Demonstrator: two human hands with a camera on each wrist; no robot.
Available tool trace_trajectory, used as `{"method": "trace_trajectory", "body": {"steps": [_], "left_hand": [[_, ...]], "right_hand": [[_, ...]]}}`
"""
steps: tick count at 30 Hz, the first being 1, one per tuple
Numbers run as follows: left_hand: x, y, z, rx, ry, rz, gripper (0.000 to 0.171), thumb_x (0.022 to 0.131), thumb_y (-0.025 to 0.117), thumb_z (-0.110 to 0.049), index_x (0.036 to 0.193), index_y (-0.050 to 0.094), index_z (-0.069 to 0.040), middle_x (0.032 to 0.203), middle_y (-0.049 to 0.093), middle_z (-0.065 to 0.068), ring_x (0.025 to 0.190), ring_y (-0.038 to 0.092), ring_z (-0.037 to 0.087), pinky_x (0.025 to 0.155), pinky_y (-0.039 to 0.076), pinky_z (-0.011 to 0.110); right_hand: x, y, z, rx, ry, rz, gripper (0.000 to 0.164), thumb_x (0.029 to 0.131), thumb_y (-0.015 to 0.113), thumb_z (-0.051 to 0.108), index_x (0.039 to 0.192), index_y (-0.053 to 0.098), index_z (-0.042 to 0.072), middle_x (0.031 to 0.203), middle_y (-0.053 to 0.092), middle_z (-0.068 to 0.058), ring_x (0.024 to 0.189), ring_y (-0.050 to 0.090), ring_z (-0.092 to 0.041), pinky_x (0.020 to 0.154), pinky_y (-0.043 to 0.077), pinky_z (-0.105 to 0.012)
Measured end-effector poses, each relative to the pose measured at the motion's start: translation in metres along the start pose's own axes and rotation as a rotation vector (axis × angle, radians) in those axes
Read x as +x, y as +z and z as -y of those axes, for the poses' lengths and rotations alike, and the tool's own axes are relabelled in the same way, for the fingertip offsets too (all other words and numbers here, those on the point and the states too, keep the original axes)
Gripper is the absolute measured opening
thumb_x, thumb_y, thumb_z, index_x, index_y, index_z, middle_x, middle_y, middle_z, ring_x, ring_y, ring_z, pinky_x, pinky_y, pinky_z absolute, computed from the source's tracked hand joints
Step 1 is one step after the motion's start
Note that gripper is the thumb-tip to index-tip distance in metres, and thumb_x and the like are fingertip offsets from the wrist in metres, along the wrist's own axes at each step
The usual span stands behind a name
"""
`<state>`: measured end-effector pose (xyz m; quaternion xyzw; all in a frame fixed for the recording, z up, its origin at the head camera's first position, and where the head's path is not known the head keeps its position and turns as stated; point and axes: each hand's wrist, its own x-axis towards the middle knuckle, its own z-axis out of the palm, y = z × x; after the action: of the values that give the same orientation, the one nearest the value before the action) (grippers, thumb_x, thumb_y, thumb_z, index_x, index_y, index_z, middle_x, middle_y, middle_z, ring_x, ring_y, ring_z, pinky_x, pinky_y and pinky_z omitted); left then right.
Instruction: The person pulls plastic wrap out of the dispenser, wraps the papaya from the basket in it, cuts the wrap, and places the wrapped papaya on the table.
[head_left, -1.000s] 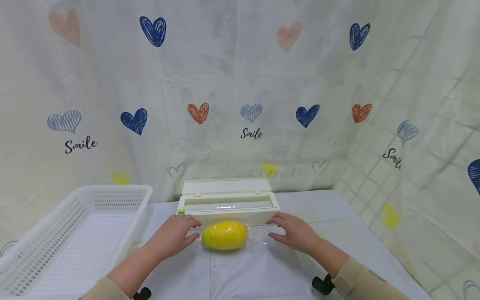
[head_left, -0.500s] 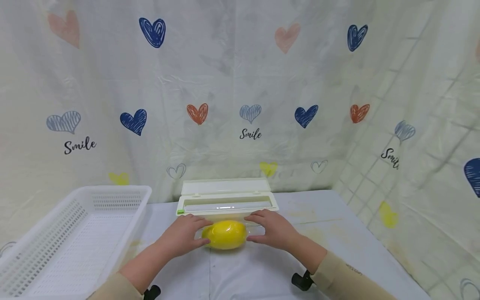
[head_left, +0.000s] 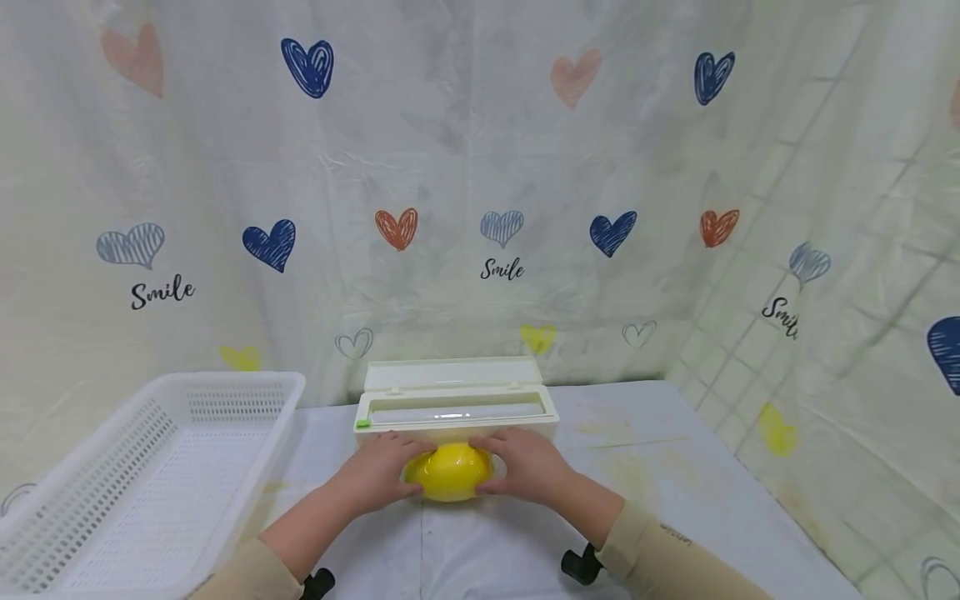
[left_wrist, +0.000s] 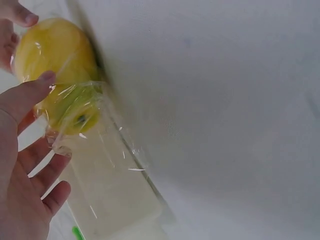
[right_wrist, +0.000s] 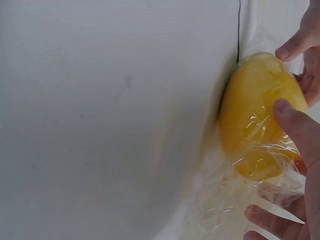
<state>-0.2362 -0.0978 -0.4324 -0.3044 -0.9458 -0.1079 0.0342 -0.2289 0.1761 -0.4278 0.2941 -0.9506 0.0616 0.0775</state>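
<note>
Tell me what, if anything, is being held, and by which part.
A film-wrapped yellow fruit: the left hand grips its greenish end, the right hand the opposite, yellow end.

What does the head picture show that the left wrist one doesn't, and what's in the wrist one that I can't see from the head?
Only the head view shows the white basket, the heart curtain and the sleeves.

Only the left wrist view shows the dark spot on the green end of the yellow fruit, and creases in the clear wrap there.

Both show the fruit, the left hand and right hand on it, and the pale box with its green bit.
</note>
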Motion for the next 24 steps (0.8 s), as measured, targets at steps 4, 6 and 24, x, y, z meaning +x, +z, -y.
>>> {"method": "trace_trajectory", "body": {"steps": [4, 6, 24], "left_hand": [[-0.001, -0.001, -0.002, -0.010, 0.008, 0.002, 0.059, 0.080, 0.082, -0.039, 0.133, 0.062, -0.024, 0.134, 0.061, -0.003, 0.125, 0.052, 0.025, 0.108, 0.037, 0.052], [-0.002, -0.002, -0.004, -0.032, 0.003, 0.001, 0.058, 0.080, 0.083, -0.037, 0.133, 0.062, -0.024, 0.134, 0.060, -0.003, 0.124, 0.053, 0.025, 0.107, 0.039, 0.050], [-0.027, 0.003, -0.018, -0.085, -0.044, 0.015, 0.057, 0.079, 0.082, -0.042, 0.131, 0.063, -0.029, 0.117, 0.062, -0.007, 0.096, 0.056, 0.017, 0.087, 0.050, 0.044]], "right_hand": [[0.000, 0.002, 0.000, 0.004, -0.002, 0.002, 0.068, 0.078, 0.079, 0.056, 0.137, 0.060, 0.027, 0.127, 0.065, 0.001, 0.112, 0.061, -0.022, 0.097, 0.050, -0.043], [-0.001, 0.003, 0.000, 0.011, -0.007, -0.003, 0.067, 0.078, 0.079, 0.055, 0.136, 0.061, 0.026, 0.125, 0.066, 0.001, 0.110, 0.062, -0.022, 0.096, 0.050, -0.042], [-0.013, 0.002, 0.000, 0.079, -0.095, 0.015, 0.062, 0.079, 0.076, 0.058, 0.135, 0.062, 0.033, 0.116, 0.068, 0.013, 0.103, 0.061, -0.012, 0.091, 0.051, -0.037]]}}
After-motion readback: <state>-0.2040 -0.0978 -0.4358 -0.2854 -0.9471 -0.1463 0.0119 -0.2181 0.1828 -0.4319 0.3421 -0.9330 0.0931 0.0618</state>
